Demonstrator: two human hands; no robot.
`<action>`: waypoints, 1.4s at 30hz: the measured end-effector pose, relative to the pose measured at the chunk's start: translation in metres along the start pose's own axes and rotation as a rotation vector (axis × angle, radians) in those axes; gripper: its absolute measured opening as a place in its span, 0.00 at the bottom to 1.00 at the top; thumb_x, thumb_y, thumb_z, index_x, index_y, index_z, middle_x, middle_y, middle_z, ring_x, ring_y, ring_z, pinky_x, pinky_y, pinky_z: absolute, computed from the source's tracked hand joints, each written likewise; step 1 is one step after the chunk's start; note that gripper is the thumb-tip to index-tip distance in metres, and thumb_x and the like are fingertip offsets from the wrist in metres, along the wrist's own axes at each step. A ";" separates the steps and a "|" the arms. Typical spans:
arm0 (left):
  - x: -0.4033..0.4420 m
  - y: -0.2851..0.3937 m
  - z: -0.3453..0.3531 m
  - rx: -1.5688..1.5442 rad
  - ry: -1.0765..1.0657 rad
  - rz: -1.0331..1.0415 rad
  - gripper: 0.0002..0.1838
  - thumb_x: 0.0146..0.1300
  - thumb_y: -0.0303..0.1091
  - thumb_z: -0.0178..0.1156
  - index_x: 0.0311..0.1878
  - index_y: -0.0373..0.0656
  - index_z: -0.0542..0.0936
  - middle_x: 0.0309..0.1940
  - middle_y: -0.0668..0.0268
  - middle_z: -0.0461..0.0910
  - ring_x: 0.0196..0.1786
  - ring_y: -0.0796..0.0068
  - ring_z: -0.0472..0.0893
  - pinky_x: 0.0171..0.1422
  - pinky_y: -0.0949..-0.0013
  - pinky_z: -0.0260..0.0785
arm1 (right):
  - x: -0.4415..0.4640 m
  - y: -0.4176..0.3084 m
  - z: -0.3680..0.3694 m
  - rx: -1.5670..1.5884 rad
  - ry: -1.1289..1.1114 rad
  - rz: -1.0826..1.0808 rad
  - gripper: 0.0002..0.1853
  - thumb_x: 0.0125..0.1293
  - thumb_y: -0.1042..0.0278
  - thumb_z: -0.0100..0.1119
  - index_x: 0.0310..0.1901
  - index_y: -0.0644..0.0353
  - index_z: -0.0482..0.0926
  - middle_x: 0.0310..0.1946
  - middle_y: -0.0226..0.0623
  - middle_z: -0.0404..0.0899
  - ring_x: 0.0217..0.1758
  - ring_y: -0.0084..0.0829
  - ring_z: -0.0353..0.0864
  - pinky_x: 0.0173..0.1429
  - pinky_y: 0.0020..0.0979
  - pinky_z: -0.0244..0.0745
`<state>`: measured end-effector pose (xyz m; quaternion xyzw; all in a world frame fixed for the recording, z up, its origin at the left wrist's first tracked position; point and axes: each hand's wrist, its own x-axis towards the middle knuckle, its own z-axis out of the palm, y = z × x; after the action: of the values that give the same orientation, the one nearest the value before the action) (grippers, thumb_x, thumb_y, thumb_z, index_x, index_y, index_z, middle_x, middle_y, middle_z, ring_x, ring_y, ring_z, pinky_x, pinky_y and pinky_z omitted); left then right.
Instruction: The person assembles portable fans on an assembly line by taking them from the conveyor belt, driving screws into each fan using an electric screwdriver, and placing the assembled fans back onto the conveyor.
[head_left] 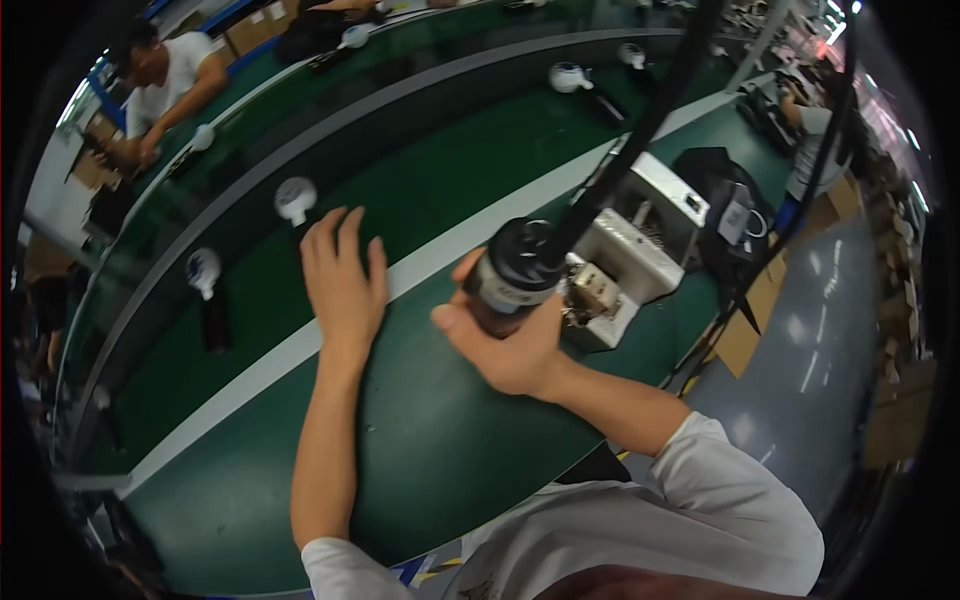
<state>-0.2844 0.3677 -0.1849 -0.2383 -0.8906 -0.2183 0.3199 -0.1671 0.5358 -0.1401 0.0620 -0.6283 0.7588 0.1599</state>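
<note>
My right hand (520, 350) is wrapped round a black electric screwdriver (510, 275), which stands roughly upright with a hanging ring on its top and a pale label on its side. Its lower end is hidden by my hand. Over the edge of the green conveyor belt (430, 180), my left hand (342, 275) has its fingers stretched out and apart. Just beyond those fingers lies a handheld device (295, 198) with a round white head. Its dark handle is partly hidden behind my fingers. Another such device (205, 275) lies to the left.
A metal screw feeder (640, 240) stands to the right of my right hand. Behind it are a black bag (715, 200) and a thick dark cable (640, 130). More white-headed devices (570, 78) lie farther along the belt. A co-worker (175, 85) sits across it.
</note>
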 end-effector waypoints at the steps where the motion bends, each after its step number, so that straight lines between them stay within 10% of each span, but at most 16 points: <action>1: 0.001 0.004 -0.002 -0.026 -0.002 0.007 0.19 0.64 0.29 0.63 0.58 0.40 0.78 0.57 0.54 0.75 0.60 0.50 0.73 0.64 0.53 0.68 | 0.000 0.000 0.000 -0.011 0.000 0.003 0.18 0.63 0.82 0.69 0.52 0.64 0.72 0.31 0.28 0.78 0.31 0.14 0.76 0.35 0.20 0.72; 17: 0.007 0.022 0.010 -0.194 -0.154 0.023 0.05 0.67 0.26 0.61 0.42 0.38 0.83 0.33 0.63 0.79 0.35 0.64 0.78 0.39 0.64 0.71 | 0.010 -0.006 -0.018 -0.174 0.012 -0.110 0.21 0.61 0.68 0.72 0.51 0.64 0.73 0.20 0.32 0.76 0.23 0.16 0.74 0.29 0.24 0.70; 42: -0.002 0.010 -0.002 -0.195 -0.194 -0.039 0.05 0.66 0.27 0.60 0.41 0.38 0.84 0.30 0.60 0.79 0.35 0.61 0.79 0.41 0.61 0.71 | -0.004 -0.001 0.002 -0.100 0.021 -0.114 0.20 0.62 0.71 0.71 0.53 0.64 0.75 0.26 0.26 0.80 0.27 0.10 0.74 0.32 0.19 0.70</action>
<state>-0.2767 0.3736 -0.1825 -0.2711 -0.8963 -0.2860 0.2034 -0.1630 0.5336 -0.1400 0.0817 -0.6594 0.7166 0.2121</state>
